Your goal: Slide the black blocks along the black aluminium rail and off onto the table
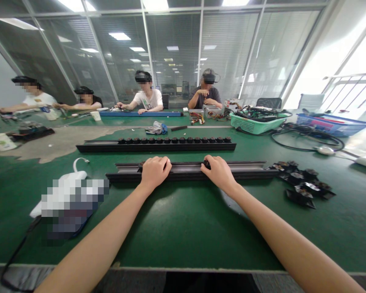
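Note:
A long black channel rail [185,176] lies lengthwise across the table in front of me. My left hand [155,173] is closed over its left half, fingers curled into the channel. A dark edge of a small black part shows beside those fingers, most of it hidden. Right of the middle, my right hand [218,173] pinches a small black part [207,164] inside the channel. Loose black square parts [303,177] with metallic centres lie in a cluster by the rail's right end. Farther back, a second black rail [97,148] carries a row of similar parts.
A partly blurred white item [75,177] with a cable sits at left. Behind the rails are a grey cloth [156,128], a green basket [256,125] of cables and a blue basket [335,124]. Several people [147,95] work along the table's far side.

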Demonstrator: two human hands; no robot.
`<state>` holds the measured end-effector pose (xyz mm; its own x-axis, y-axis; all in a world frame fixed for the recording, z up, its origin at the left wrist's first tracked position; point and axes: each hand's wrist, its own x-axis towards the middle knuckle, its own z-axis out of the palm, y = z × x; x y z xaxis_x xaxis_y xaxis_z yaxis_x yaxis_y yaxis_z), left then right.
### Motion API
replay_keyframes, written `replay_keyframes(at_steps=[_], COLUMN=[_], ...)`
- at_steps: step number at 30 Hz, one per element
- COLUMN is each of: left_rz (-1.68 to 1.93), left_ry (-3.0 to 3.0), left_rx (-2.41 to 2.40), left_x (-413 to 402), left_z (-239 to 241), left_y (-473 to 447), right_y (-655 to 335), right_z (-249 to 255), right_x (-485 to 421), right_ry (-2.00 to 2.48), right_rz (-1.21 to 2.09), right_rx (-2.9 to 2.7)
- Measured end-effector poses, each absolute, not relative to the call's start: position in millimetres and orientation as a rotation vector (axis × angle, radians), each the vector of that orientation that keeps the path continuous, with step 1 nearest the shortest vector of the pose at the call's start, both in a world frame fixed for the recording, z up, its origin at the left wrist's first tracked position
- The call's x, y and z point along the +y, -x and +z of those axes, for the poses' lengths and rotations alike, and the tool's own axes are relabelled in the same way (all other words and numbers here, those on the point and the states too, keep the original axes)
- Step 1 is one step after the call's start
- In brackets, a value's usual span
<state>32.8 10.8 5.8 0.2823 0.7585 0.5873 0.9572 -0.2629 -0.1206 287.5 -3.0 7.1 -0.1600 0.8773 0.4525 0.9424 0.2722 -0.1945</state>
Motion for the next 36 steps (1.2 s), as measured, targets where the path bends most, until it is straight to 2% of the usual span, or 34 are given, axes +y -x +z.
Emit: replay_keyframes(at_steps=[36], left_rz=[-0.593], left_ry=[2.12], left_rx=[-1.553], left_x=[9.8], left_z=[6.8], left_y=[-33.8], right_y=[-292.6], right_z=[11.1], right_x=[-5.0], right_ry=[1.742], right_rz=[-0.213], right_rx=[-1.993])
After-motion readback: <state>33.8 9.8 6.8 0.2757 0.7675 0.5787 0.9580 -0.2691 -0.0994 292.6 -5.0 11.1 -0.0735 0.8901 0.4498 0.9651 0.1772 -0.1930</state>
